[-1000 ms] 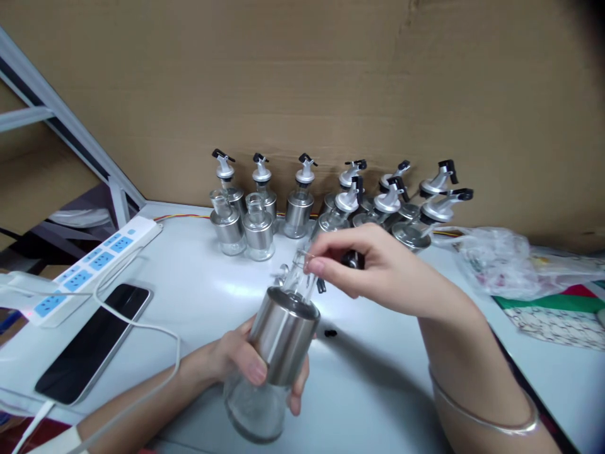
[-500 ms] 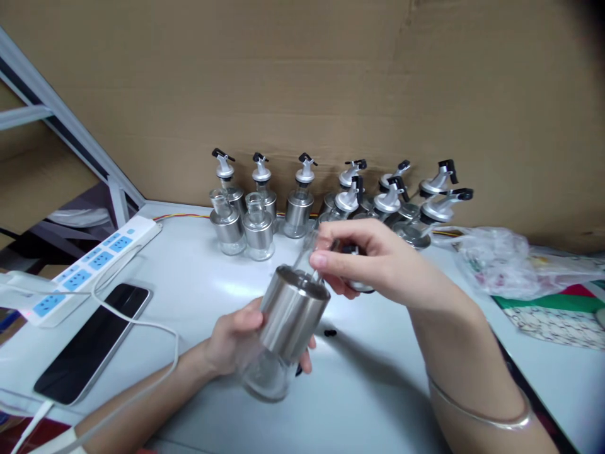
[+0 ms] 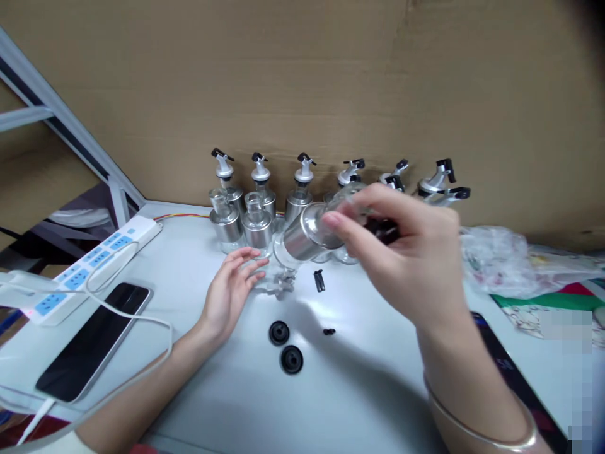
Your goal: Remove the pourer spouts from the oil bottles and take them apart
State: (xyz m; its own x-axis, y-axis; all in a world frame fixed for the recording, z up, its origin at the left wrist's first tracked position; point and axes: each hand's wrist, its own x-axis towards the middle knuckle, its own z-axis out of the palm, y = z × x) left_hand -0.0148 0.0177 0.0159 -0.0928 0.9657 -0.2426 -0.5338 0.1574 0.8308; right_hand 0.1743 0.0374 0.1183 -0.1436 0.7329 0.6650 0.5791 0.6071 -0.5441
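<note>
My right hand grips a glass oil bottle with a steel sleeve by its neck, tilted on its side above the white table. My left hand lies open on the table with fingers spread, close to a silver spout piece. Two black round stoppers and small black clips lie loose in front of it. A row of finished bottles with black-tipped spouts stands along the cardboard wall, with two uncapped bottles before them.
A black phone on a white cable and a white power strip lie at the left. A crumpled plastic bag and patterned paper sit at the right, by a second dark phone. A metal frame stands at far left.
My left hand let go of the bottle and dropped open to the table. My right hand carried the bottle up and away toward the row, tilting it sideways.
</note>
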